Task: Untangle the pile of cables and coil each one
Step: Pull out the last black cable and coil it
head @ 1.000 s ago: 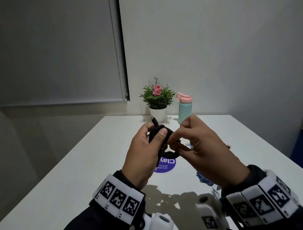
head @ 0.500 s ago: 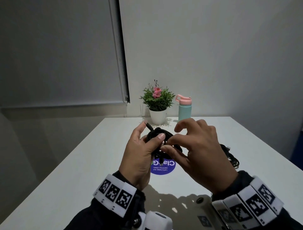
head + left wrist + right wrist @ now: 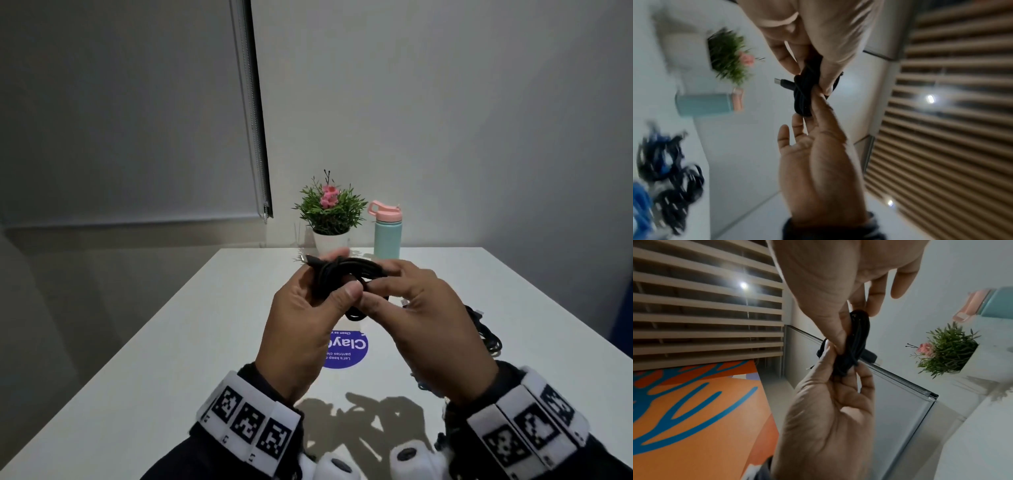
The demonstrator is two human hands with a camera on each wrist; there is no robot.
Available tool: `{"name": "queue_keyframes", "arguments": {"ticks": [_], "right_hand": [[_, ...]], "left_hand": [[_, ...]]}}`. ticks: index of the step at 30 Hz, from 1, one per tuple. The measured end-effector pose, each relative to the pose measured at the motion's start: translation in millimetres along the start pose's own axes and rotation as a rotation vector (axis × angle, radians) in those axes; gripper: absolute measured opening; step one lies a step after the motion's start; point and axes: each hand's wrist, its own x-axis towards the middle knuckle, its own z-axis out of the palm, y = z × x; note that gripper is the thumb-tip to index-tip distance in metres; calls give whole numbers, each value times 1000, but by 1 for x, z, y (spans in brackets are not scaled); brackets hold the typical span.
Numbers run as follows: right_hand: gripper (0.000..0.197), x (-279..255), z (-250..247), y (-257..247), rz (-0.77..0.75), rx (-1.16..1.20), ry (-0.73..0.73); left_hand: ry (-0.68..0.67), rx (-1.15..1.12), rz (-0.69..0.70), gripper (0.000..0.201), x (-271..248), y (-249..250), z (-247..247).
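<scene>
- The left hand (image 3: 301, 329) and the right hand (image 3: 421, 325) are raised together above the middle of the tabletop (image 3: 171, 342), both clamped on one black cable bundle (image 3: 346, 274).
- The left thumb and fingers are curled around the left part of the bundle; the right thumb and forefinger pinch its right part.
- The long axis of the bundle runs left to right, and one plug end (image 3: 308, 259) points toward the far left.
- A pile of other black and blue cables (image 3: 486, 334) lies near the right edge; I cannot count them.
- At the far edge stand one potted plant (image 3: 329, 216) and one bottle (image 3: 386, 229).
</scene>
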Motion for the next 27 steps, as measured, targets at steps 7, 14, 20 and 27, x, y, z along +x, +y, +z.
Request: {"name": "queue_keyframes", "arguments": {"ticks": [7,14,20,27], "right_hand": [[14,-8,17,8,156,385,-8],[21,-12,28,5,348,779,76],[15,-12,28,4,629,1049,37],[16,-10,22,7,727,977,-64]], "left_hand": [[-77,296,142,32,2,-1,-8],[-140,334,136,36,5,0,-14],[-102,301,110,31,5,-11,-16],[91,41,-78,24,6,-27,-17]]}}
